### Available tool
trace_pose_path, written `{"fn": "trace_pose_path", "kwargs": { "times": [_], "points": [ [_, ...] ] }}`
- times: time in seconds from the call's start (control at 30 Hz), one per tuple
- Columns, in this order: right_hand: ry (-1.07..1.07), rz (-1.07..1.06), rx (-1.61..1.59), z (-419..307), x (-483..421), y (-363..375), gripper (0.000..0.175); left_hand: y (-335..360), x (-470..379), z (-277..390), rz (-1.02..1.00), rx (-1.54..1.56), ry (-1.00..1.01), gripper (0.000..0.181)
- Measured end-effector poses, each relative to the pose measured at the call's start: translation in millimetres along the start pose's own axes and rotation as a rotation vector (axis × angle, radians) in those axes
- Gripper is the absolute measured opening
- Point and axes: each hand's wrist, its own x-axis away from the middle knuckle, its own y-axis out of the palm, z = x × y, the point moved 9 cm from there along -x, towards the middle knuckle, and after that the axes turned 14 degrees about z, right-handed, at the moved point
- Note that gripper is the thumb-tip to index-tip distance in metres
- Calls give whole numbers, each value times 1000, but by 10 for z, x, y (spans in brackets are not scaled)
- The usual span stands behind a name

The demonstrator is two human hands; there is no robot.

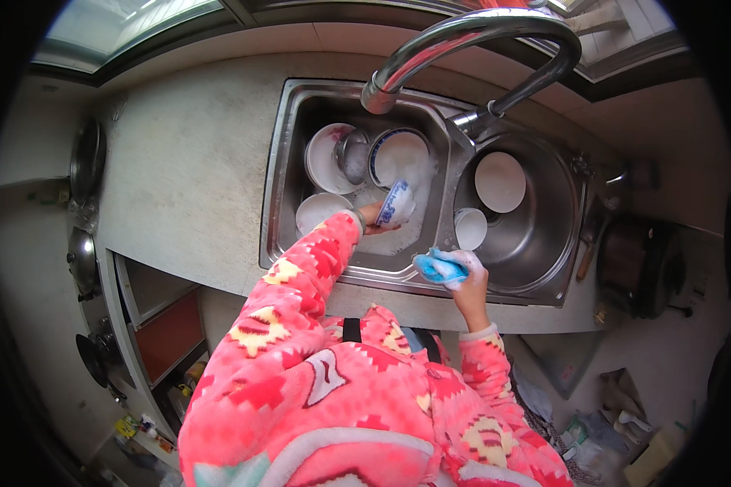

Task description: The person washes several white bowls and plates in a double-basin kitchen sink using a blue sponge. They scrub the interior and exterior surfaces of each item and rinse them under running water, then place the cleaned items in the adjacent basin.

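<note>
My left hand (377,218) grips a blue-and-white bowl (397,203), tilted on its side over the soapy left basin of a steel sink (271,201). In my right hand (473,271) is a foamy blue cloth (440,266), above the sink's front edge near the divider. A blue-rimmed bowl (400,157), a metal bowl (353,157) and a white bowl with a red pattern (323,159) stand behind my left hand; another white dish (320,210) lies beside my left wrist. The right basin holds a large white bowl (500,181) and a smaller one (470,228).
A chrome faucet (481,23) arches over the sink from behind. The pale countertop (183,164) extends to the left, with pot lids (85,259) beyond it. At the right stand a dark rounded appliance (636,265) and a wooden-handled tool (585,262).
</note>
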Motion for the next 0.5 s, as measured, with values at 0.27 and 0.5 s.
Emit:
{"fn": "trace_pose_path", "kwargs": {
  "times": [0.27,0.5],
  "points": [
    [-2,20,-6,-20,-48,137,21,-745,229,-347,569,-347,-268,43],
    [-9,69,-3,38,-73,52,22,-683,-156,-491,708,-319,-214,46]
  ]
}}
